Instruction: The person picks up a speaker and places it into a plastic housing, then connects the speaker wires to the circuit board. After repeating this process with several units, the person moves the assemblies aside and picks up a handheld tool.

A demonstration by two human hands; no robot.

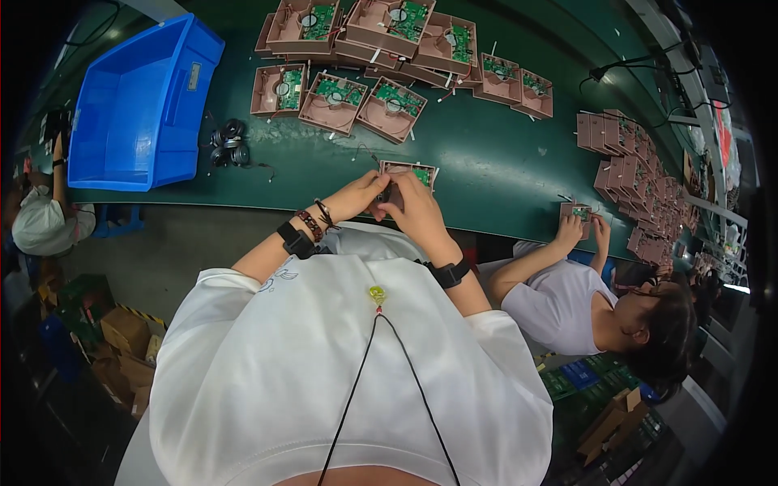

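Both grips, left hand (356,199) and right hand (418,209), are closed together around a small dark part (385,195), mostly hidden by the fingers, at the near edge of the green worktop (502,174), just in front of a brown housing (395,166). More brown housings (328,123) with green boards stand toward the far edge, and dark round parts (231,146) lie beside a blue bin (180,113) near the left end. Its pale label (194,77) is too small to read; blue lettering (279,274) marks the white shirt (340,356).
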